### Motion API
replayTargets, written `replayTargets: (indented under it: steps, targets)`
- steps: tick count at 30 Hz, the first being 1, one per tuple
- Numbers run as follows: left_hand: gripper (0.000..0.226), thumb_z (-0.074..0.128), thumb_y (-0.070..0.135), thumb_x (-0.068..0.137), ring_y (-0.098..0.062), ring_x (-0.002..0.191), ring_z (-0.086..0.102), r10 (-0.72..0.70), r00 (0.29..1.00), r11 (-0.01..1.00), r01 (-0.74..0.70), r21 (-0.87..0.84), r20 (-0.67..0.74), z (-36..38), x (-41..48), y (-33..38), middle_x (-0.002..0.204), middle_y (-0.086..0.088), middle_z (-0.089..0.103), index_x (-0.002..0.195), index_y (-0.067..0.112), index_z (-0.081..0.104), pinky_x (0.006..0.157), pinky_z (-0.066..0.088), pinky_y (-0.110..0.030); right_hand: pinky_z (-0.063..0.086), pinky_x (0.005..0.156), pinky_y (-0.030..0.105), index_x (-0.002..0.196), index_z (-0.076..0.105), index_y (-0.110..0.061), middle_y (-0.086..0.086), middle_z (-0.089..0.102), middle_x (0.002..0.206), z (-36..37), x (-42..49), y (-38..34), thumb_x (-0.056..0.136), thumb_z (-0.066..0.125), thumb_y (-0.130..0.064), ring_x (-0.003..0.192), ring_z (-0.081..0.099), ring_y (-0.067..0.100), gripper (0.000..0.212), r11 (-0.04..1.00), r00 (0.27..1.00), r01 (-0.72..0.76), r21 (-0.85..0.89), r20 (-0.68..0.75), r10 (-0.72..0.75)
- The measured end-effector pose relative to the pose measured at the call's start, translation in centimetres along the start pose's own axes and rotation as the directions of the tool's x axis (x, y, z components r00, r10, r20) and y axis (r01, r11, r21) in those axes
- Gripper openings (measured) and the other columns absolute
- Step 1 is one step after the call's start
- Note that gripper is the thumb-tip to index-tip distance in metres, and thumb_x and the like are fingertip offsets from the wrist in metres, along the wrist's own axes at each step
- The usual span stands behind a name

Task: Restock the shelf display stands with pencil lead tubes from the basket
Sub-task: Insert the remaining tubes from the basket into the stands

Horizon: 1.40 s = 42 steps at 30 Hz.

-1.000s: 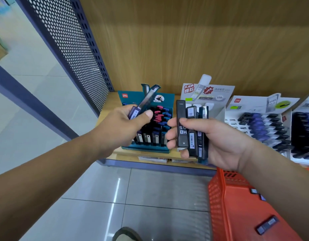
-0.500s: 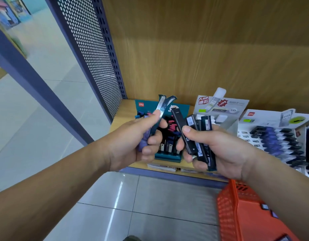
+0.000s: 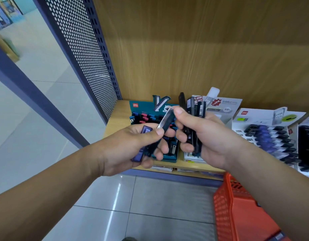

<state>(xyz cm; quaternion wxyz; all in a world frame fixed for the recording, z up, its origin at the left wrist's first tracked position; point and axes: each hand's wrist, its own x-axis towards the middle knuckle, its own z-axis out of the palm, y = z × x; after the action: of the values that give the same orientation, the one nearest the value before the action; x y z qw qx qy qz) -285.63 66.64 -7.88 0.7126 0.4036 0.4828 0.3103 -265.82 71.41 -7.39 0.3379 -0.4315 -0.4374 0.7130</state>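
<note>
Left hand (image 3: 126, 146): grip clamped on a purple tube (image 3: 146, 130) and a dark tube (image 3: 165, 119) slanting toward the right hand (image 3: 211, 136). Right grip is clamped on a bundle of black tubes (image 3: 193, 105), thumb touching the dark tube's top. Teal display stand (image 3: 138, 106) sits behind on the shelf (image 3: 115, 119), partly hidden. Basket (image 3: 237, 214) is at lower right.

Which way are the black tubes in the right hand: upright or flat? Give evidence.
Roughly upright: the black tubes rise above the thumb of the right hand, which grips their lower halves.

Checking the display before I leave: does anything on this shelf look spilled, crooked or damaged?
Nothing stands out. Tubes sit in rows in the teal stand and the white stand; nothing lies spilled on the shelf.
</note>
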Motion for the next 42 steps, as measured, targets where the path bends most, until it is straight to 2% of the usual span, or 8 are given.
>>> replayTargets:
  steps: [6, 8, 12, 19, 24, 28, 34, 42]
  targets:
    - [0.038, 0.044, 0.036, 0.107, -0.01, 0.054, 0.066, -0.06, 0.997, 0.994, 0.064, 0.086, -0.046, 0.1, -1.0, 1.3, 0.084, -0.007, 0.077, 0.111, 0.008, 0.069, 0.038, 0.03, -0.018, 0.03, 0.044, 0.028, 0.085, 0.065, -0.009, 0.006, 0.05, 0.064, -0.1, 0.4, 0.5, 0.092, 0.076, -0.024, 0.051, 0.043, 0.017, 0.02, 0.999, 0.998, -0.016, -0.035, -0.065, 0.013]
    - [0.041, 0.046, 0.038, 0.106, -0.018, 0.068, 0.072, -0.018, 0.988, 0.999, 0.024, 0.04, -0.152, -0.7, -0.9, 1.2, 0.1, -0.014, 0.078, 0.122, 0.007, 0.068, 0.037, 0.025, -0.019, 0.031, 0.043, 0.028, 0.092, 0.063, -0.009, 0.004, 0.051, 0.068, -0.5, 0.6, 0.8, 0.091, 0.077, -0.026, 0.052, 0.044, 0.015, 0.021, 0.998, 0.99, -0.052, 0.042, -0.13, 0.057]
    - [0.029, 0.051, 0.02, 0.107, -0.017, 0.05, 0.056, 0.019, 0.929, 1.0, -0.017, 0.01, -0.369, -2.8, -1.1, 0.1, 0.09, -0.015, 0.075, 0.117, 0.002, 0.071, 0.037, 0.019, -0.02, 0.032, 0.043, 0.026, 0.097, 0.061, -0.01, 0.002, 0.052, 0.068, -0.7, 0.5, 1.5, 0.092, 0.074, -0.027, 0.052, 0.045, 0.014, 0.022, 0.992, 0.981, -0.069, 0.103, -0.171, 0.086]
    - [0.015, 0.068, 0.019, 0.097, -0.014, 0.055, 0.051, 0.161, 0.94, 0.978, -0.111, 0.177, -0.3, -2.5, -2.4, 0.1, 0.09, -0.014, 0.075, 0.103, 0.009, 0.076, 0.04, 0.026, -0.02, 0.034, 0.043, 0.027, 0.089, 0.061, -0.01, 0.003, 0.055, 0.07, 1.1, 1.1, 1.9, 0.093, 0.074, -0.029, 0.053, 0.047, 0.014, 0.023, 0.992, 0.976, -0.062, 0.113, -0.199, 0.084]
    - [0.019, 0.074, 0.027, 0.094, -0.012, 0.053, 0.044, 0.302, 0.735, 0.953, -0.238, 0.187, -0.607, -5.5, -2.9, 1.4, 0.066, -0.004, 0.06, 0.081, 0.015, 0.077, 0.042, 0.034, -0.02, 0.037, 0.043, 0.029, 0.087, 0.067, -0.01, 0.006, 0.061, 0.065, 2.4, 1.7, 2.1, 0.095, 0.076, -0.028, 0.053, 0.052, 0.017, 0.021, 0.987, 0.945, -0.073, -0.145, -0.325, 0.022]
    - [0.012, 0.072, 0.031, 0.096, -0.005, 0.05, 0.044, 0.575, 0.522, 0.78, -0.117, 0.615, -0.63, -7.8, -3.7, 1.7, 0.061, 0.008, 0.058, 0.085, 0.027, 0.075, 0.05, 0.039, -0.021, 0.043, 0.045, 0.03, 0.102, 0.069, -0.013, 0.006, 0.059, 0.066, 2.9, 2.2, 2.3, 0.097, 0.072, -0.025, 0.055, 0.06, 0.018, 0.013, 0.938, 0.966, -0.034, -0.346, -0.252, -0.058]
    - [0.015, 0.058, 0.022, 0.103, -0.016, 0.09, 0.059, 0.613, 0.699, 0.459, 0.064, 0.886, -0.368, -8.8, -1.1, 0.7, 0.099, 0.0, 0.064, 0.106, 0.016, 0.072, 0.076, 0.048, -0.028, 0.044, 0.045, 0.026, 0.094, 0.07, -0.014, 0.002, 0.058, 0.062, 3.5, 4.1, 2.3, 0.097, 0.07, -0.024, 0.051, 0.056, 0.014, 0.01, 0.854, 0.981, 0.037, -0.519, -0.146, -0.131]
    - [0.019, 0.058, 0.02, 0.103, -0.015, 0.095, 0.057, 0.55, 0.801, 0.376, 0.015, 0.927, -0.236, -11.6, 4.4, -1.8, 0.102, 0.002, 0.062, 0.115, 0.021, 0.073, 0.086, 0.047, -0.033, 0.043, 0.046, 0.021, 0.089, 0.071, -0.014, 0.001, 0.055, 0.06, 1.8, 7.1, 2.3, 0.097, 0.07, -0.02, 0.055, 0.052, 0.017, 0.011, 0.833, 0.975, 0.108, -0.543, -0.105, -0.195]
